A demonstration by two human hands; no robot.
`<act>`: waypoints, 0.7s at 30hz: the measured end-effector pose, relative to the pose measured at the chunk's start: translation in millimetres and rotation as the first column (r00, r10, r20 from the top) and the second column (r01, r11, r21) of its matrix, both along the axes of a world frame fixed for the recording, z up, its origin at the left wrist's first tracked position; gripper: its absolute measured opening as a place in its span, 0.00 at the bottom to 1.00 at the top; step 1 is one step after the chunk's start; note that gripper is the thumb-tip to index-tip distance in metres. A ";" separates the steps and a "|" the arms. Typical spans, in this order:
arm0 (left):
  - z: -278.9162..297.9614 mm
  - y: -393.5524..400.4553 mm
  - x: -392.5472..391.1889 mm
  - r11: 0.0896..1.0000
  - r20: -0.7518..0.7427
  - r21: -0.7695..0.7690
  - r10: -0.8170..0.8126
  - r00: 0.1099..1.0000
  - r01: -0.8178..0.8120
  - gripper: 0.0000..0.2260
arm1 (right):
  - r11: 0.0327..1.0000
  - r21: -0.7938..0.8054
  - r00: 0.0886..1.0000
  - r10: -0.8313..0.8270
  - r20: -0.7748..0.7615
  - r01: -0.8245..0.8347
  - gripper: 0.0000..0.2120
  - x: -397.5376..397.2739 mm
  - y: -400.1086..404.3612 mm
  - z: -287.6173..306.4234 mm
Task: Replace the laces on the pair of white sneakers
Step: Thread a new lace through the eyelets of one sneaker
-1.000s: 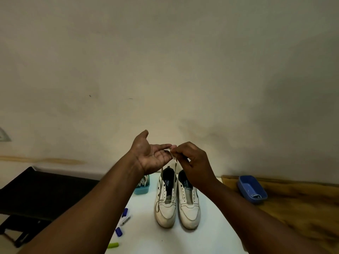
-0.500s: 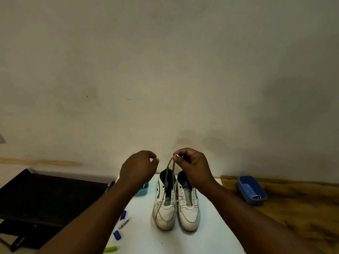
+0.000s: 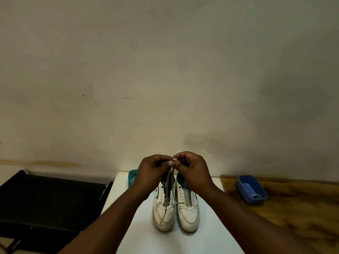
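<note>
Against a stained, bare wall (image 3: 165,70), a white tabletop (image 3: 183,241) carries the pair of white sneakers (image 3: 176,208), toes toward us, side by side and touching. We see the left hand (image 3: 152,171) and right hand (image 3: 194,171) raised together above the heels, both pinching the ends of a pale lace (image 3: 167,197) that trails down through the lower eyelets of the left-side shoe. We judge that uneven ends could leave one side short, and a hard pull could tip the unheld shoe. Exactly how the fingertips grip is hard to make out. A teal container (image 3: 132,177) sits mostly hidden behind the left wrist; a blue tray (image 3: 251,191) on the wooden surface holds something indistinct.
</note>
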State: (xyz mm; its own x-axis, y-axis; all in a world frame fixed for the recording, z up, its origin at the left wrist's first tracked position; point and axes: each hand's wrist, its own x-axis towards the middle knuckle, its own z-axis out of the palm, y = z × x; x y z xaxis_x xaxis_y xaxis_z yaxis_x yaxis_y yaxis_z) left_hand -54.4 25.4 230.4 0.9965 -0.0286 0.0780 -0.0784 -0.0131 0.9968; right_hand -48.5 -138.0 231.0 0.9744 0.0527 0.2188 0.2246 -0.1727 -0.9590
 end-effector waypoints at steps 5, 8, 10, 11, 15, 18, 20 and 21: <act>-9.8 -0.5 1.3 0.993 -0.087 -0.114 -0.009 0.996 -0.001 0.05 | 0.996 0.077 0.999 -0.033 0.001 0.033 0.05 -0.6 0.7 -1.8; -16.1 -3.4 2.3 0.996 -0.084 -0.085 -0.007 0.996 0.000 0.05 | 0.998 0.059 0.999 -0.037 0.011 0.036 0.04 -0.4 1.5 -0.2; -19.2 -6.5 2.4 0.997 -0.064 -0.083 0.000 0.998 -0.005 0.05 | 0.998 0.036 0.999 -0.052 0.010 0.052 0.05 1.4 1.9 0.2; -20.0 -7.5 2.2 0.997 -0.050 -0.072 0.004 0.999 -0.008 0.05 | 0.998 0.027 0.998 -0.060 0.011 0.059 0.05 2.3 1.9 0.5; -17.8 -8.3 0.7 0.999 -0.004 -0.037 0.034 0.999 -0.035 0.05 | 0.998 0.027 0.998 -0.062 0.009 0.062 0.05 3.2 1.0 2.4; -20.1 -8.0 1.7 0.998 0.027 -0.013 0.058 0.998 -0.057 0.05 | 0.998 0.007 0.998 -0.061 0.003 0.061 0.04 2.9 1.1 2.8; -20.0 -7.9 2.5 0.998 0.036 -0.021 0.056 0.998 -0.055 0.05 | 0.998 0.004 0.998 -0.057 0.000 0.057 0.04 3.5 1.2 2.5; -19.2 -8.0 2.3 0.998 0.047 -0.018 0.057 0.997 -0.056 0.05 | 0.999 0.001 0.999 -0.054 -0.001 0.054 0.04 4.0 1.1 2.4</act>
State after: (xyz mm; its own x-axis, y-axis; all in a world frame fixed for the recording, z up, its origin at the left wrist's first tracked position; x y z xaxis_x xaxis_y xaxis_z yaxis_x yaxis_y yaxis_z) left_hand -52.1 17.3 211.2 0.9917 0.0294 0.1248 -0.1248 -0.0020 0.9922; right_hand -44.5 -136.9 233.4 0.9761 -0.0004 0.2175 0.2137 -0.1836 -0.9595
